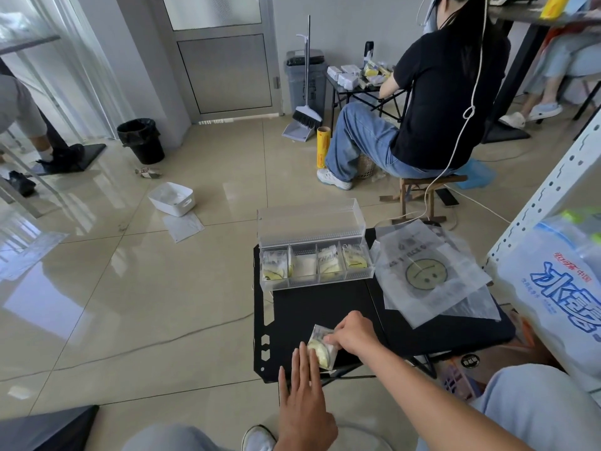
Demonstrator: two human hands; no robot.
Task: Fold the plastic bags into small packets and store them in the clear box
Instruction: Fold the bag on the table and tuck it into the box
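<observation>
A small folded plastic-bag packet (320, 348) with a yellow print lies near the front edge of the black folding table (328, 307). My right hand (353, 332) pinches its right side with curled fingers. My left hand (302, 395) lies flat with straight fingers, its fingertips touching the packet's left edge. The clear box (315, 266) stands at the table's far side with its lid up; folded packets fill its compartments. A stack of flat translucent bags (429, 275) with a smiley print lies on the table's right half.
A metal shelf (546, 190) with a pack of water bottles (562, 297) stands close on the right. A person sits on a wooden stool (419, 190) just beyond the table. A white bin (172, 198) and a black trash can (141, 139) stand on the tiled floor to the left.
</observation>
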